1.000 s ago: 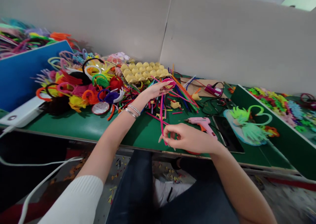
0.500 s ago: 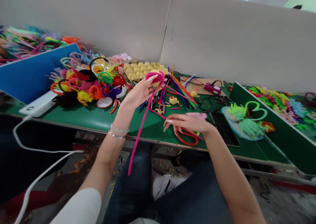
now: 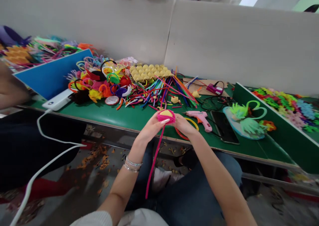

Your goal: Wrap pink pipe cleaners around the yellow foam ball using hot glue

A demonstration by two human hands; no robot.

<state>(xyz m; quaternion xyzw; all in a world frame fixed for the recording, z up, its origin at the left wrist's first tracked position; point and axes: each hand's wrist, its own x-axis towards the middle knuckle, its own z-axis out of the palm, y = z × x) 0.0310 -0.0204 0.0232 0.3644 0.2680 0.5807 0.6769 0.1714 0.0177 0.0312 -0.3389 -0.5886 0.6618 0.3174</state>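
Between my hands, just over the table's front edge, is a small yellow cup-like piece (image 3: 164, 113) wound round with pink pipe cleaner (image 3: 170, 120). My left hand (image 3: 150, 129) grips it from the left, thumb laid across the pink winding. A long pink tail (image 3: 155, 163) hangs from it towards my lap. My right hand (image 3: 185, 125) closes on the right side of the winding; its fingertips are partly hidden behind the piece. Under my right wrist lie scissors with red and yellow handles (image 3: 181, 134), partly covered. A pink glue gun (image 3: 200, 117) lies right of that hand.
Behind my hands lie loose pipe cleaners (image 3: 159, 90) and a yellow egg tray (image 3: 149, 72). Finished colourful pieces (image 3: 99, 81) heap at left by a white power strip (image 3: 57, 100). A phone (image 3: 224, 127), green swans (image 3: 251, 119) and a green divider (image 3: 269, 119) stand right. Another person's arm (image 3: 11, 86) is far left.
My left hand has brought the pink-wound piece down and nearer to me. My right hand has left the scissors and moved up to grip the piece. The view has shifted slightly.
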